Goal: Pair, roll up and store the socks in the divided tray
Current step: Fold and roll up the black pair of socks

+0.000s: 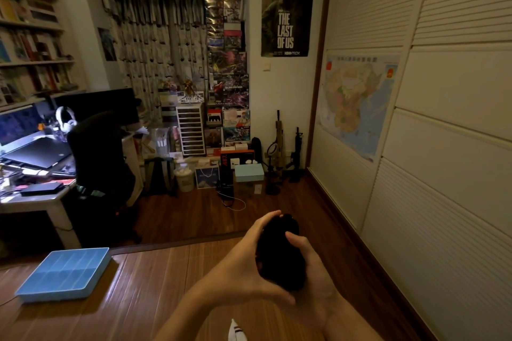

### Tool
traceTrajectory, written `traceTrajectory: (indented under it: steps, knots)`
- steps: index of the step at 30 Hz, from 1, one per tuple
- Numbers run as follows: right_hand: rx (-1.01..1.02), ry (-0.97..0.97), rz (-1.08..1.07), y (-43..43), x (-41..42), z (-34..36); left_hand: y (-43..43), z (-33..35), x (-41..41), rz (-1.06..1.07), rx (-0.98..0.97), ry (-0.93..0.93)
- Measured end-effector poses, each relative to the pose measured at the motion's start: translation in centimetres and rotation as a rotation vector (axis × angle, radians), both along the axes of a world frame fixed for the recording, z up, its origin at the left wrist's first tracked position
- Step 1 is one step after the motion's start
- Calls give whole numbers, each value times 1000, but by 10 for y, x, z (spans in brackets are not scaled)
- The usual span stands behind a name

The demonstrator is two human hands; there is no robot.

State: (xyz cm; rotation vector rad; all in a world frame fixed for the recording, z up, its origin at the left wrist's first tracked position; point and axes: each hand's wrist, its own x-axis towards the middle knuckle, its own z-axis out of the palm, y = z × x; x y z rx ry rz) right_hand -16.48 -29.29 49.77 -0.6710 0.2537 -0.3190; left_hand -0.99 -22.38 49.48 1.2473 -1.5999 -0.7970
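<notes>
The louvred wardrobe [443, 147] filled the right wall. The blue divided tray [55, 296] sat at the left edge of the wooden slatted mat [155, 285]. Above its middle, my left hand [243, 266] and right hand [313, 266] had their fingers clamped round the black rolled socks [279, 255]. A white sock [237, 333] lay at the near edge.

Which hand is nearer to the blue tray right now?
Left. The left hand grips the black socks on the side facing the tray, which lies off to its left; the right hand holds the socks' far side, farther away.
</notes>
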Motion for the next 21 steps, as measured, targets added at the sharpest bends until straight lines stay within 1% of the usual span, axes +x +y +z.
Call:
traceTrajectory:
  steps: [4,6,12,15,16,18,19,21]
  knots:
    - [3,-7,-25,0,0,1,-1,1,-5,109,-100,-75]
    - [2,-7,-47,-1,0,1,-1,0,-4,139,-114,-82]
    - [-33,12,-130,-2,3,-1,2,-1,-1,134,-149,-156]
    - [-60,28,-166,-7,2,-4,1,-4,3,92,-132,-141]
    - [-69,47,-185,-8,2,-5,1,-6,4,74,-110,-107]
    - [-178,129,-242,-11,3,-6,2,-7,7,64,-41,13]
    - [-284,190,-274,-11,4,-6,2,-6,8,79,-15,55]
    - [-594,332,-301,-13,4,-3,2,-1,11,124,-2,40]
